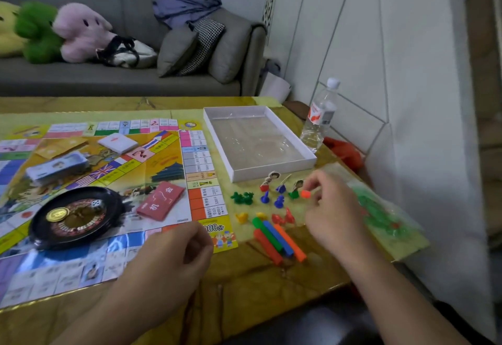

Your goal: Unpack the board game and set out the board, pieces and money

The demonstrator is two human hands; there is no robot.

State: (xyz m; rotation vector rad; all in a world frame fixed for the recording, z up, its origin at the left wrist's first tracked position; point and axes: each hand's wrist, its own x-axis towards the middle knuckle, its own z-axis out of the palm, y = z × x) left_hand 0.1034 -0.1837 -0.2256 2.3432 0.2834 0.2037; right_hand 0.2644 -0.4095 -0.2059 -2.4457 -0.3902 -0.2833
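right hand (330,203) pinching orange piece (306,194), board (152,168) unfolded

The board (152,170) lies flat over the left part of the surface (244,290). On it, a roulette wheel (73,217) sits toward the near edge, a stack of money (58,168) behind it, and a card deck (118,142) farther back. The open box (274,173) lies right of the board, toward the far edge. The pieces (271,203) stand before the box; a bottle (320,116) stands at the right edge.
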